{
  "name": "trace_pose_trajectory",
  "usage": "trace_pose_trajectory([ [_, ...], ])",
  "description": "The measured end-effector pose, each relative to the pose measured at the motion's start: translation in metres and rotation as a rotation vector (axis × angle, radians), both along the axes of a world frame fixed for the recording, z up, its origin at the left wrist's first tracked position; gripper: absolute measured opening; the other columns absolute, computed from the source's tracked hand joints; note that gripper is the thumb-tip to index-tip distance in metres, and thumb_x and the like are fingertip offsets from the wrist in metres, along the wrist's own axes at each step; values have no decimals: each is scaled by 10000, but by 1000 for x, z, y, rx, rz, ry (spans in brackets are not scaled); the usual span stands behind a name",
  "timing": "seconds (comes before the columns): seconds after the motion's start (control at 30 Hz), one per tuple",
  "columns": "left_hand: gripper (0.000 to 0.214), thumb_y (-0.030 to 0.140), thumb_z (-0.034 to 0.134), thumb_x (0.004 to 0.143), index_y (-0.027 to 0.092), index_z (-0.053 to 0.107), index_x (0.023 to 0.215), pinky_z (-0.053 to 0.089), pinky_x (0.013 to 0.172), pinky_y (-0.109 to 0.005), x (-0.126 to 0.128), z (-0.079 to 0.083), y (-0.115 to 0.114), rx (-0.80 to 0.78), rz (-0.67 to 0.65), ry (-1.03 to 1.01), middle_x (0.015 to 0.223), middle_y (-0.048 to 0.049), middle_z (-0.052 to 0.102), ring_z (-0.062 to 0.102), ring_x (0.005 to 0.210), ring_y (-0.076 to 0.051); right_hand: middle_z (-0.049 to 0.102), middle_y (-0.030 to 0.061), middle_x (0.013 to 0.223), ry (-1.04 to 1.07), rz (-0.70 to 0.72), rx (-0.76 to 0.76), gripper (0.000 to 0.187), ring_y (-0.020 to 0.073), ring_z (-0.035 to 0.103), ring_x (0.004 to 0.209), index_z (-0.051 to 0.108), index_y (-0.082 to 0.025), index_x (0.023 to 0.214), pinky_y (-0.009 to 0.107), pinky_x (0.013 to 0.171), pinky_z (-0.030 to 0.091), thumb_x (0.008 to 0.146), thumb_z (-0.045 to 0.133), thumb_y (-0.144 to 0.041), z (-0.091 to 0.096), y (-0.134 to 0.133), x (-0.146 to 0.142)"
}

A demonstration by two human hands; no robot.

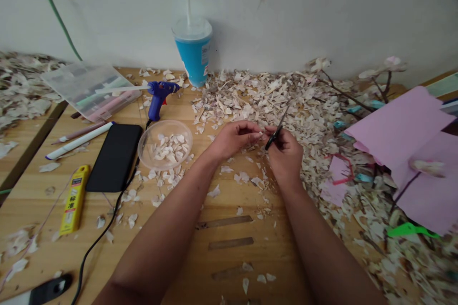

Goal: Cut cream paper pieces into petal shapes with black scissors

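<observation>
The black-handled scissors [274, 138] sat in the right hand [286, 156], with its fingers curled closed round them just beside the left fingertips. Their long axis ran from seven to one o'clock, the thin blades pointing away towards the wall [136, 14]. They looked light and stiff, best taken by the handle and kept clear of the edges; whether the blades were parted could not be told.

The left hand [234, 140] had its thumb and fingertips pinched nearly together on a small pale petal flake [261, 133], at nine o'clock from the scissors. The flake looked almost weightless, thin and perhaps brittle, so a soft grip at its rim would likely suit it. It was too small and covered for its long axis to be read.

A round plastic tub [143, 155] of similar flakes lay at nine o'clock from the hands, the blue glue gun [156, 102] at ten, and a heap of dried petals [246, 88] at twelve.
</observation>
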State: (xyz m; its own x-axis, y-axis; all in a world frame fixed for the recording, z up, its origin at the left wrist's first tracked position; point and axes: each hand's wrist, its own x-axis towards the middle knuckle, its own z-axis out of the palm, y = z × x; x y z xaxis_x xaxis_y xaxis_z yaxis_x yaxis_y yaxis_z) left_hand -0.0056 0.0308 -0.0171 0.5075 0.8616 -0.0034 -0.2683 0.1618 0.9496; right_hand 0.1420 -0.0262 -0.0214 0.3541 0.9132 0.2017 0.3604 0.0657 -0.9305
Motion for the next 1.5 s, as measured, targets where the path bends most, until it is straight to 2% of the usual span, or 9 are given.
trace_pose_trajectory([
  [0.1,298,380,816,681,149,666,795,467,664,-242,0,0,0,-20,60,19,733,-7,667,596,656,-95,717,53,971,8,-9,3,288,196,672,870,673,-219,1042,380,827,542,804,672,-381,1,0,-1],
  [0.2,309,376,821,676,138,659,789,467,670,-227,1,2,1,-126,133,-57,696,6,645,584,632,-79,704,60,982,-60,-40,21,252,197,653,880,663,-215,1028,372,824,523,836,631,-376,1,-2,-2],
  [0.37,288,324,841,659,142,654,780,497,692,-222,4,6,-1,-362,225,-288,691,16,633,589,621,-71,649,93,948,-436,-3,41,235,239,585,909,618,-196,1021,414,835,474,872,544,-362,-2,-6,-3],
  [0.47,238,289,822,687,147,657,783,500,673,-217,5,8,-2,-400,256,-372,685,18,629,585,610,-71,611,89,868,-614,51,36,245,255,546,862,584,-187,1008,420,798,454,859,540,-376,-4,-7,-4],
  [0.57,204,260,808,701,148,657,780,502,672,-215,7,9,-3,-391,291,-430,686,23,618,580,618,-70,609,94,867,-681,90,26,263,260,535,854,572,-182,1016,413,786,439,865,523,-391,-4,-7,-5],
  [0.7,194,263,800,713,155,646,760,495,664,-214,9,9,-3,-366,322,-414,668,31,596,571,615,-68,607,87,845,-700,126,7,236,250,535,835,571,-189,958,391,770,424,866,510,-397,-3,-7,-5],
  [0.97,232,316,821,700,162,667,779,492,668,-217,11,2,-3,-290,278,-434,674,20,616,577,611,-72,614,77,834,-667,143,-3,173,223,528,778,580,-194,922,346,710,398,870,489,-332,-2,-7,-4],
  [1.27,202,278,797,726,162,635,762,473,660,-216,10,7,-3,-317,291,-393,668,23,609,561,594,-69,626,81,839,-679,140,9,157,233,541,800,581,-195,911,349,718,397,865,500,-322,-3,-7,-4],
  [1.5,265,310,825,686,158,619,754,461,650,-212,9,8,-3,-286,265,-408,658,25,593,546,586,-65,636,92,859,-668,135,1,156,232,540,806,581,-191,910,348,723,396,870,489,-311,-2,-7,-4],
])
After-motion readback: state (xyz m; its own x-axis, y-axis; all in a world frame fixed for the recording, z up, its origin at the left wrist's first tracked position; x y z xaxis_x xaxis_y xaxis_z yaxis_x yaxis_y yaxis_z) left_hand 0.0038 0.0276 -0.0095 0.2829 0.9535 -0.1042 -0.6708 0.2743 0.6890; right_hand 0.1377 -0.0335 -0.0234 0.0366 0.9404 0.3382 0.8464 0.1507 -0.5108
